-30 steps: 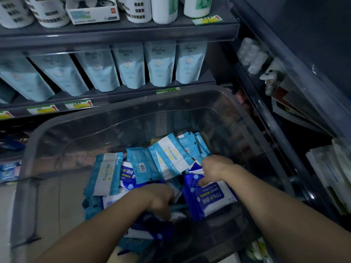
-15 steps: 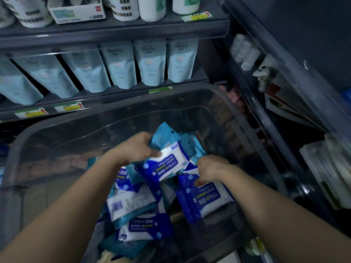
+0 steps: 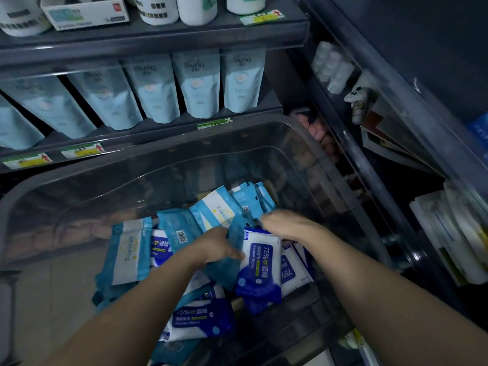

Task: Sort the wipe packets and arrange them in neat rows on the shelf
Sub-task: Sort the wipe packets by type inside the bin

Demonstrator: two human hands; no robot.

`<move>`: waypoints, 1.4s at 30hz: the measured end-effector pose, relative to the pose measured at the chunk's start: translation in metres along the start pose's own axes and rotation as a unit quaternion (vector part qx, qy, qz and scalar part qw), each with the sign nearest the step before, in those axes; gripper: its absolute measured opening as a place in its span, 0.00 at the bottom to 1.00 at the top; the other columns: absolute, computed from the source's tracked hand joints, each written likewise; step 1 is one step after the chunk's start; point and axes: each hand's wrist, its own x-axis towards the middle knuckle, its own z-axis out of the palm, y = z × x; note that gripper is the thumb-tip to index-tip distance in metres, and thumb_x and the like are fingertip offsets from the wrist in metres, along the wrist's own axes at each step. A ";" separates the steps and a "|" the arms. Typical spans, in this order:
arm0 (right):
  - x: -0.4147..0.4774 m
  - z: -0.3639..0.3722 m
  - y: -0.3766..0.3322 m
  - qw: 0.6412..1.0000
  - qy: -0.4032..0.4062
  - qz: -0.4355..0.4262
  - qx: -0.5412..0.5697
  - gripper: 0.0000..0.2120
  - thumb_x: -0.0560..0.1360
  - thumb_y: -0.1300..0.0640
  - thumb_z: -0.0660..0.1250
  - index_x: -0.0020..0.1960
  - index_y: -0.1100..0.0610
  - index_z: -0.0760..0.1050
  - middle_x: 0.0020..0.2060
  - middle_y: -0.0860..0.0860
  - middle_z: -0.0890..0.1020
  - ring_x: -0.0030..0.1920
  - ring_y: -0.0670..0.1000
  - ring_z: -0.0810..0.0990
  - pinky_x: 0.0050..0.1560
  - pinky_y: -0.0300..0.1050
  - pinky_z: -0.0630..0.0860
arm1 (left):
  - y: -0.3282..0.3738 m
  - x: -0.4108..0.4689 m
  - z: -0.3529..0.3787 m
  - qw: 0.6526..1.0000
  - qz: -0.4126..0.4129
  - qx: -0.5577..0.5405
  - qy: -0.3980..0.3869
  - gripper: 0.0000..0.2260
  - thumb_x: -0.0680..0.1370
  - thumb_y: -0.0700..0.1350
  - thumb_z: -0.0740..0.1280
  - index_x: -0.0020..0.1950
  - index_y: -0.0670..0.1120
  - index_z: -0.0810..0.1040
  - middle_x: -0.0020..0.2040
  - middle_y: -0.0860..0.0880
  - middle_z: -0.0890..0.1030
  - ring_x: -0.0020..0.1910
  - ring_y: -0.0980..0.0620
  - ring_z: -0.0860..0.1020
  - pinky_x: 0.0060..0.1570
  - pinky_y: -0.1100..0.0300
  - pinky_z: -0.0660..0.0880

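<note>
Both hands are in the clear bin (image 3: pixel 163 151). Right hand (image 3: pixel 286 224) grips the far end of a 75% alcohol wipes packet (image 3: pixel 260 262), whose long axis runs toward the person. Left hand (image 3: pixel 217 247) touches its left edge, fingers curled round a teal wipe packet (image 3: pixel 234 235). Loose packets (image 3: pixel 129 252) lie left of both hands, nearer the left. The shelf (image 3: pixel 158 133) is ahead, beyond the bin's far wall.

A row of pale blue pouches (image 3: pixel 195 85) marked Giving stood side by side. Above them sat white bottles (image 3: pixel 196 9) and a white carton (image 3: pixel 84 11). Yellow-and-green price tags (image 3: pixel 81 150) were fixed along the rail (image 3: pixel 158 133) below the pouches. To the right, small clear bottles (image 3: pixel 331 67) were grouped near a white figurine (image 3: pixel 356 97), with leaning booklets (image 3: pixel 390 138) and stacked paper goods (image 3: pixel 454 233) lower down.
</note>
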 end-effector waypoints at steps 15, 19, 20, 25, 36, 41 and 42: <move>-0.006 0.005 0.002 0.985 -0.035 -0.027 -0.169 0.21 0.68 0.38 0.73 0.49 0.54 0.75 0.42 0.48 0.78 0.43 0.50 0.79 0.40 0.43 0.74 | -0.023 0.006 -0.011 0.809 0.269 0.487 0.191 0.30 0.72 0.39 0.69 0.73 0.44 0.66 0.73 0.41 0.65 0.71 0.40 0.66 0.67 0.50 0.67; -0.007 0.003 0.003 0.986 -0.043 -0.013 -0.161 0.22 0.68 0.39 0.73 0.50 0.54 0.75 0.41 0.48 0.78 0.42 0.50 0.79 0.42 0.43 0.76 | -0.031 0.004 0.015 0.733 0.314 0.602 0.036 0.19 0.72 0.40 0.69 0.63 0.43 0.77 0.60 0.44 0.74 0.61 0.43 0.73 0.58 0.51 0.73; -0.007 0.003 0.003 0.986 -0.041 -0.013 -0.162 0.22 0.67 0.39 0.73 0.50 0.54 0.75 0.41 0.48 0.78 0.42 0.50 0.79 0.42 0.43 0.76 | -0.036 0.005 0.020 0.735 0.272 0.621 -0.010 0.23 0.73 0.42 0.69 0.67 0.43 0.73 0.65 0.44 0.71 0.65 0.43 0.70 0.64 0.51 0.68; -0.007 0.004 0.004 0.987 -0.037 -0.018 -0.157 0.20 0.68 0.39 0.73 0.47 0.53 0.73 0.39 0.47 0.77 0.42 0.49 0.79 0.42 0.43 0.76 | -0.038 0.015 0.024 0.716 0.206 0.667 -0.006 0.32 0.71 0.47 0.72 0.73 0.44 0.64 0.70 0.43 0.66 0.69 0.43 0.65 0.69 0.50 0.59; -0.008 0.006 0.000 0.982 -0.025 -0.042 -0.181 0.23 0.66 0.35 0.72 0.47 0.51 0.72 0.43 0.47 0.76 0.43 0.50 0.77 0.37 0.42 0.71 | -0.042 -0.007 -0.013 0.783 0.208 0.584 -0.050 0.26 0.64 0.57 0.75 0.59 0.52 0.75 0.56 0.50 0.80 0.57 0.49 0.74 0.64 0.54 0.60; -0.008 0.019 -0.011 0.962 0.003 -0.075 -0.263 0.28 0.65 0.29 0.69 0.47 0.53 0.72 0.48 0.50 0.77 0.47 0.52 0.76 0.39 0.43 0.70 | -0.024 -0.036 -0.052 0.916 0.198 0.349 -0.009 0.26 0.63 0.57 0.77 0.58 0.55 0.77 0.49 0.56 0.80 0.52 0.54 0.74 0.54 0.57 0.72; -0.008 0.023 -0.014 0.960 0.008 -0.083 -0.268 0.29 0.65 0.29 0.69 0.50 0.53 0.73 0.51 0.51 0.78 0.49 0.53 0.77 0.40 0.44 0.70 | -0.022 -0.039 -0.062 0.939 0.202 0.278 -0.014 0.22 0.64 0.53 0.78 0.56 0.54 0.79 0.48 0.56 0.82 0.50 0.55 0.78 0.53 0.56 0.75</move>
